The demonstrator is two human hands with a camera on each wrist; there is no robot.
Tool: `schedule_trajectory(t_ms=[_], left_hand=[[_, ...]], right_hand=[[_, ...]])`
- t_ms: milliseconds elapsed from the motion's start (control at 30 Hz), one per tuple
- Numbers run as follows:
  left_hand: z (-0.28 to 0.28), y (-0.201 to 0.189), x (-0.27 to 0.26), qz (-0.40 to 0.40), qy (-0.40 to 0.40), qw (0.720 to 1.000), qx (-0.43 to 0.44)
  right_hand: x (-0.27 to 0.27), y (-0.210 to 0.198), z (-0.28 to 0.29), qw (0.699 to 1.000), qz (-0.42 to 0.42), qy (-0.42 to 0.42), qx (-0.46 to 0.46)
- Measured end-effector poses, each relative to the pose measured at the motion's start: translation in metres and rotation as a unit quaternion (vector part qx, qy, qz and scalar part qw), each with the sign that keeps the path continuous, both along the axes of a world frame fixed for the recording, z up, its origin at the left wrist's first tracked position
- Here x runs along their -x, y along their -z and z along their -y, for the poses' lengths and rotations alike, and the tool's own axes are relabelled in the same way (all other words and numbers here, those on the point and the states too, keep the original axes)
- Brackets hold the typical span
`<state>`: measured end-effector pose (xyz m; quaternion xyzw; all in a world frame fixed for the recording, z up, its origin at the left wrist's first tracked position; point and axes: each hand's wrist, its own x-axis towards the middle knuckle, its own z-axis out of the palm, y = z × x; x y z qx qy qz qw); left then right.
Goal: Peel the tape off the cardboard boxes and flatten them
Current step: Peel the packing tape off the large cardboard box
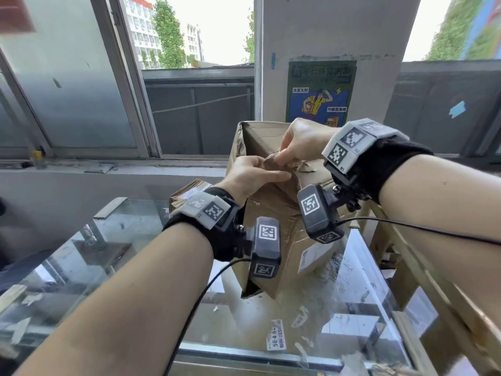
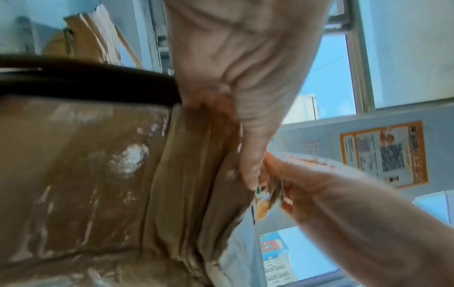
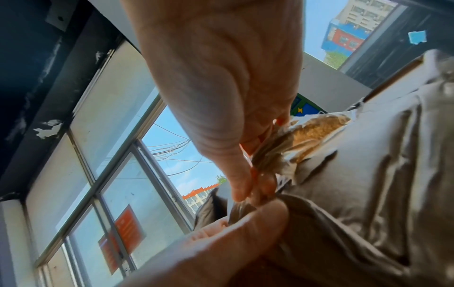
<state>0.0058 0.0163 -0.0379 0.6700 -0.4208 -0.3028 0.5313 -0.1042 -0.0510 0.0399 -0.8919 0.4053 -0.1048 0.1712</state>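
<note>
Cardboard box (image 1: pixel 273 213) stands tilted on the glass-topped bench (image 1: pixel 352 308), open end up toward the window, lower corner dug into the glass. Surface is creased, with torn patches where the paper layer has lifted.

Right hand (image 1: pixel 303 143) at the upper edge of the box: thumb and fingertips (image 3: pixel 245 186) pinch a crumpled strip of clear tape (image 3: pixel 312 132) that has brown paper fibre stuck to it. Strip is partly lifted, far end still on the cardboard.

Left hand (image 1: pixel 252 172) just below the right, nearly touching it. Thumb (image 2: pixel 250 170) presses the cardboard beside the tape; the other fingers curl round the box edge, gripping it.

Loose shipping label (image 1: pixel 276 335) lies flat on the glass in front of the box; another label (image 1: pixel 311 256) is stuck on the box's lower side. Flattened cardboard (image 1: pixel 187 194) lies behind the left wrist. Green and blue poster (image 1: pixel 320 90) on the pillar behind the box. Wooden frame (image 1: pixel 423 280) right of the bench.
</note>
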Motion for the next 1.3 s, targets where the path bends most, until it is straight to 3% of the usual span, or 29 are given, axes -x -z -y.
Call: schedule_trajectory(t_ms=[267, 433, 567, 733, 833, 1000, 1100, 1300], left_hand=[[0.009, -0.006, 0.006, 0.068, -0.044, 0.997, 0.003], [0.009, 0.002, 0.006, 0.166, -0.069, 0.984, 0.008], [0.009, 0.007, 0.005, 0.176, -0.047, 0.983, 0.004], [0.006, 0.011, 0.002, 0.157, -0.060, 0.985, 0.024], [0.003, 0.015, -0.006, 0.151, -0.061, 0.987, -0.008], [0.001, 0.007, -0.007, 0.059, -0.043, 0.997, 0.015], [0.002, -0.008, -0.007, 0.001, -0.011, 0.999, 0.038], [-0.005, -0.022, -0.011, -0.011, 0.078, 0.997, 0.019]], right_hand=[[-0.010, -0.005, -0.008, 0.997, -0.075, -0.007, 0.011], [-0.011, 0.001, -0.005, 0.997, -0.027, -0.031, -0.072], [-0.004, 0.002, 0.005, 0.991, -0.017, -0.054, -0.120], [-0.002, 0.007, 0.008, 0.997, -0.030, -0.054, -0.042], [0.001, 0.004, 0.005, 0.997, -0.053, -0.058, -0.012], [-0.001, -0.002, -0.002, 0.990, -0.042, -0.100, 0.092], [0.003, -0.002, 0.000, 0.972, -0.003, -0.128, 0.197], [0.008, 0.004, 0.002, 0.933, -0.049, -0.208, 0.289]])
